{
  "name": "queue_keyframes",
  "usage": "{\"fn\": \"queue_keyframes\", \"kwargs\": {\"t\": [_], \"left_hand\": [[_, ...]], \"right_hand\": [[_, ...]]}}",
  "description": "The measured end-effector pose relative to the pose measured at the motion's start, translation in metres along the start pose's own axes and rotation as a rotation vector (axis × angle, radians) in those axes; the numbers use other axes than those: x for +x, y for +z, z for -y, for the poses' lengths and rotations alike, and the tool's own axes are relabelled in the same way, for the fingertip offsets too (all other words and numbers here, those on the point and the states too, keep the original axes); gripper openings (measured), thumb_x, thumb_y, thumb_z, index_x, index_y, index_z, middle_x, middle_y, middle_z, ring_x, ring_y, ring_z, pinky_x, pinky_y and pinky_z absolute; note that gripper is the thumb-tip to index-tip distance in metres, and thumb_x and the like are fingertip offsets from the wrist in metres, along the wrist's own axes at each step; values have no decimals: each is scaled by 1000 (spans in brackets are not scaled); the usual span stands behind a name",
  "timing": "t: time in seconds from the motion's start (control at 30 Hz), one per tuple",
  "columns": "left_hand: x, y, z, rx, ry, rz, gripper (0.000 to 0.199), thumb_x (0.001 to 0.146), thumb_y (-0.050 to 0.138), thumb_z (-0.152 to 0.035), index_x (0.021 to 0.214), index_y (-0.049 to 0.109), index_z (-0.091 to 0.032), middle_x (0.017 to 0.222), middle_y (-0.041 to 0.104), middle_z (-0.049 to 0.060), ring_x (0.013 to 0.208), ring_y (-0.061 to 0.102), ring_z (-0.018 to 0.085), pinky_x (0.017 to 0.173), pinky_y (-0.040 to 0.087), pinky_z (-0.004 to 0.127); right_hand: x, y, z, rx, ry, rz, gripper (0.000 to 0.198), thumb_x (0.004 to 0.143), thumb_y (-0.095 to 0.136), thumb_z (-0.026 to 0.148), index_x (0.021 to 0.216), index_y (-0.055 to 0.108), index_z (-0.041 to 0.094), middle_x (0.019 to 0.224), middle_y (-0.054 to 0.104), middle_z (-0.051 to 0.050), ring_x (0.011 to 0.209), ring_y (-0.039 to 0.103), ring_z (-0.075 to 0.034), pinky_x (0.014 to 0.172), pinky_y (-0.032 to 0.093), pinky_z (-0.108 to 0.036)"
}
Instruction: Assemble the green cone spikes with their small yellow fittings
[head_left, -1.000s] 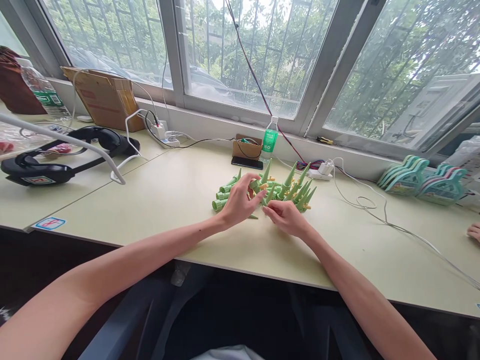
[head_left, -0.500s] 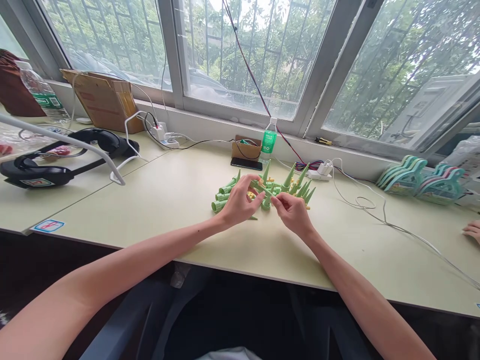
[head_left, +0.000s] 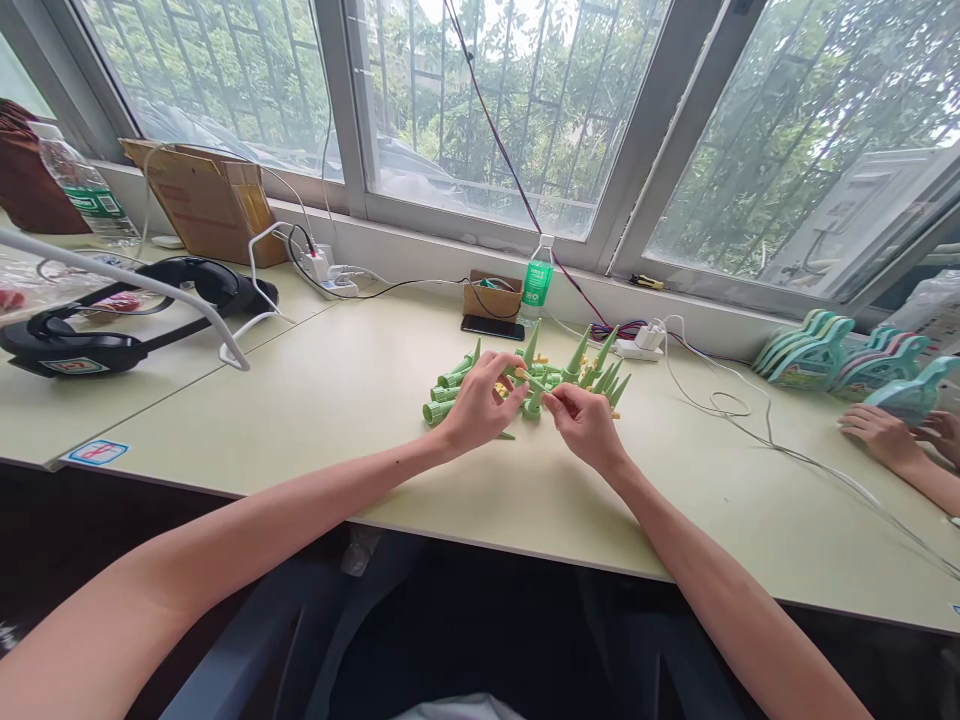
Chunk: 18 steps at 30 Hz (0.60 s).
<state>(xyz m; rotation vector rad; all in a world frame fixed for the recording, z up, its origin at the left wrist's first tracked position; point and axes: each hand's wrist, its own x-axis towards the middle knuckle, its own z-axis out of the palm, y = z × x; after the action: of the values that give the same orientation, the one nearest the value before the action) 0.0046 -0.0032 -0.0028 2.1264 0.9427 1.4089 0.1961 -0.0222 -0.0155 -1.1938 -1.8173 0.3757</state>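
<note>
Over the table, my left hand (head_left: 480,402) has its thumb and fingers curled about the yellow end of a slim green plastic spike (head_left: 535,382). My right hand (head_left: 589,428) pinches the other, lower end of that spike between thumb and fingertips. Just behind and under both hands lies a heap of green plastic cones (head_left: 576,358), some pointing up, with small yellow parts among them. Ribbed green tubes (head_left: 437,411) lie to the left of my left hand, partly hidden by it. A thin green tip (head_left: 507,436) shows below that hand.
Behind the heap are a phone (head_left: 493,328), a small cardboard box (head_left: 493,298) and a green-labelled bottle (head_left: 537,275). White cables (head_left: 772,440) cross the right side. At right, another person's hands (head_left: 885,435) hold a teal plastic piece (head_left: 911,392). A black headset (head_left: 97,340) lies left.
Another person's hands have come further into view at the right with a teal piece. My fingers have shifted slightly on the spike, and its yellow end shows more plainly.
</note>
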Motion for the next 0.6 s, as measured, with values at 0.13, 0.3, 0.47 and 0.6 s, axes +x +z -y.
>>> {"fn": "queue_keyframes", "kwargs": {"t": [0.13, 0.3, 0.47, 0.6], "left_hand": [[0, 0, 0, 4, 5, -2, 14, 90, 59, -23, 103, 58, -20, 104, 54, 4, 81, 65, 12, 58, 53, 20], [0, 1, 1, 6, -3, 2, 15, 90, 59, -23, 104, 58, -20, 105, 54, 4, 81, 64, 12, 59, 54, 20], [-1, 1, 3, 14, -31, 6, 17, 90, 58, -25, 107, 58, -20, 107, 54, 4, 76, 63, 11, 59, 54, 21], [0, 0, 3, -14, -60, 26, 17, 92, 56, -30, 106, 57, -21, 108, 56, 4, 72, 61, 10, 59, 53, 22]], "right_hand": [[0, 0, -1, 4, -8, -2, 35, 94, 53, 44, 69, 53, 20, 55, 42, 3, 51, 35, -11, 51, 30, -27], [0, 1, 0, 11, -15, -13, 34, 93, 55, 43, 69, 54, 19, 54, 42, 4, 50, 35, -11, 50, 30, -26], [-1, -1, 4, 52, -3, -60, 35, 94, 55, 46, 72, 57, 19, 54, 45, 3, 49, 40, -11, 50, 33, -26], [-2, -2, 6, 103, -3, -141, 35, 95, 55, 48, 75, 58, 19, 53, 46, 4, 47, 42, -11, 48, 36, -24]]}}
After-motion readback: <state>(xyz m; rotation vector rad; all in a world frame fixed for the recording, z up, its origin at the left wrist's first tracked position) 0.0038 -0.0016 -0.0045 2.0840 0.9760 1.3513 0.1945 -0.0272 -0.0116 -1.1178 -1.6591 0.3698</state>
